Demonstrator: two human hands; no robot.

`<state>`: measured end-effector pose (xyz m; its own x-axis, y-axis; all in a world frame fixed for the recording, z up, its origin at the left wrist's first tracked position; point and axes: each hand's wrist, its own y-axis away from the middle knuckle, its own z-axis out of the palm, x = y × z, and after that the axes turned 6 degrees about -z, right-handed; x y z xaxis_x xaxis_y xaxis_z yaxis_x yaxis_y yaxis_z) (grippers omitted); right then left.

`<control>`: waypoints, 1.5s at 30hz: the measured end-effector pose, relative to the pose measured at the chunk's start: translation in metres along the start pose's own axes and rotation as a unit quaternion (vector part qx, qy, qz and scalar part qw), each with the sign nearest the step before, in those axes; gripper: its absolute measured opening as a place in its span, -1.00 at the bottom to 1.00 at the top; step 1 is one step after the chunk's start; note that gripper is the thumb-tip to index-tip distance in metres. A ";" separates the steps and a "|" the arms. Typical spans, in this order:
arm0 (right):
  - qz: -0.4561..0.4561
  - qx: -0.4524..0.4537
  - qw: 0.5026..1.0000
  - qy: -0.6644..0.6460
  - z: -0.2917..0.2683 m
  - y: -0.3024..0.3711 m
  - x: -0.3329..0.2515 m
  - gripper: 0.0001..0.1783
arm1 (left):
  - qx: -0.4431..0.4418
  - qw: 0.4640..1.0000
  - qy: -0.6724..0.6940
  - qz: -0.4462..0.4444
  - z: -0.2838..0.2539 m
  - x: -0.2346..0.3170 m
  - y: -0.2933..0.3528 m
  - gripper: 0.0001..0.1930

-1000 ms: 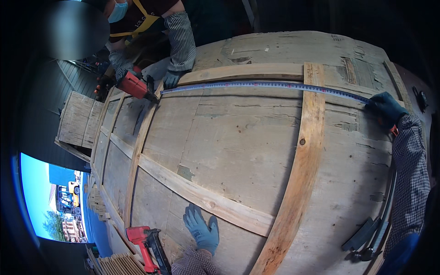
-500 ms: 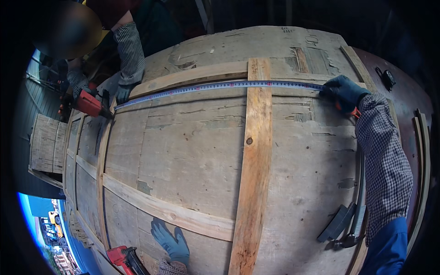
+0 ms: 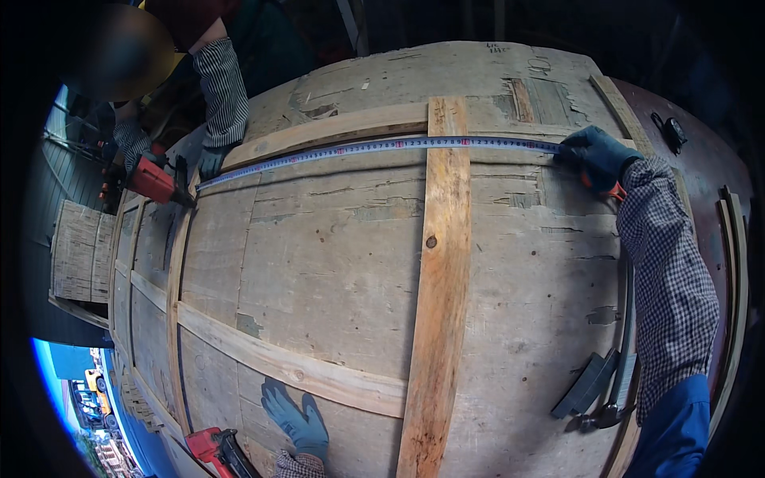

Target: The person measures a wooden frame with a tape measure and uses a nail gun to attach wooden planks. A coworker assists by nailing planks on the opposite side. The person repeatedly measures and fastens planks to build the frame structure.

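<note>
My gloved right hand (image 3: 599, 158) is closed around a tape measure at the far right, its orange-red case (image 3: 616, 191) partly showing below the fingers. From there the blue-and-white tape blade (image 3: 366, 148) stretches left across the wooden panel (image 3: 335, 239), passing over an upright wooden batten (image 3: 446, 207). A co-worker's gloved hand (image 3: 211, 162) is at the blade's far-left end. Low in the view, my gloved left hand (image 3: 296, 420) lies flat on the panel with fingers spread, just below a slanting batten (image 3: 295, 366). A red-and-black nail gun (image 3: 213, 450) lies to its left.
The co-worker's other hand holds a red power tool (image 3: 153, 182) at the panel's left edge. Near my right forearm lie a hammer (image 3: 607, 417) and dark grey strips (image 3: 586, 386). A black coiled object (image 3: 674, 134) and loose wooden slats (image 3: 733, 271) are farther right.
The view has shifted very slightly. Both my hands, the tape blade and the co-worker's hands keep nearly the same places.
</note>
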<state>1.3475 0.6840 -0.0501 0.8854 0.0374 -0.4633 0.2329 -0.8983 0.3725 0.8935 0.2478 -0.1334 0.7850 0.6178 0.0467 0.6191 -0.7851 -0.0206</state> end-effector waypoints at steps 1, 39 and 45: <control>-0.001 0.006 1.000 0.003 -0.001 0.001 0.002 -0.71 | -0.001 1.000 0.003 0.001 -0.001 0.002 -0.001 -0.33; 0.018 -0.009 1.000 -0.009 -0.003 0.007 -0.008 -0.70 | -0.022 1.000 0.004 -0.009 -0.006 0.008 -0.002 -0.32; 0.002 0.009 1.000 0.007 0.001 0.001 -0.001 -0.67 | -0.019 1.000 0.007 -0.006 -0.005 0.005 -0.001 -0.32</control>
<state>1.3466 0.6824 -0.0499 0.8916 0.0394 -0.4512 0.2219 -0.9064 0.3594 0.8969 0.2513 -0.1276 0.7774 0.6260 0.0607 0.6263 -0.7794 0.0173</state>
